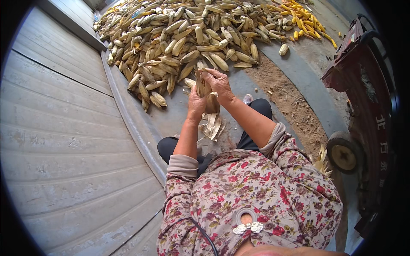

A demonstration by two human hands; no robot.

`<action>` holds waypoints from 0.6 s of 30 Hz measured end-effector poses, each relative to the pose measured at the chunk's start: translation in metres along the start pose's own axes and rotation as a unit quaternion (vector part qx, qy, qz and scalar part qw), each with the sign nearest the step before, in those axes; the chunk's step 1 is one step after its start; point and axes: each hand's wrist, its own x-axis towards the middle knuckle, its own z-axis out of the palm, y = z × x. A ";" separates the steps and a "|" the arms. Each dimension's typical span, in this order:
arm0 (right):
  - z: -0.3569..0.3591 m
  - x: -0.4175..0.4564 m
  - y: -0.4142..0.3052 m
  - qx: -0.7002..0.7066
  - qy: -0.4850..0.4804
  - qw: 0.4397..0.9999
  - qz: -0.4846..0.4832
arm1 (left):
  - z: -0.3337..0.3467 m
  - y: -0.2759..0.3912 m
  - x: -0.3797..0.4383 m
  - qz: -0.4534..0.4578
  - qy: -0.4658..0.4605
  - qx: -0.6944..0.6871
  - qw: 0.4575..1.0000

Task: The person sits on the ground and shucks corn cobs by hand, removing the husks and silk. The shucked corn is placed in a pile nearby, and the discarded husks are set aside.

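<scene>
Between my hands is an ear of corn in its dry husk (201, 84), upright in the view, with some kernels showing where the husk parts. My left hand (196, 103) grips its lower part from the left. My right hand (219, 84) pinches the husk near the upper end, on the right side. A loosened piece of husk (212, 104) hangs below the ear. Torn husks (212, 126) lie on the floor between my knees. Just beyond my hands spreads a large heap of unhusked corn ears (179, 46).
Husked yellow ears (304, 20) lie at the far right, with a single pale ear (283, 49) nearer. A ribbed metal door (70, 137) runs along the left. A dark red machine (368, 83) with a wheel (344, 153) stands right, past a strip of bare soil (285, 96).
</scene>
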 end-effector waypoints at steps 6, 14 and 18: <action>0.008 0.006 0.000 0.283 0.058 0.950 0.117 | 0.009 0.020 -0.006 -0.011 -0.003 -0.233 0.972; -0.002 -0.035 -0.017 -0.064 -0.189 0.977 0.077 | -0.078 -0.018 0.011 -0.050 0.120 -0.250 0.960; -0.058 -0.057 0.041 -0.323 -0.185 0.927 -0.050 | -0.070 0.029 0.002 -0.036 0.147 -0.272 0.950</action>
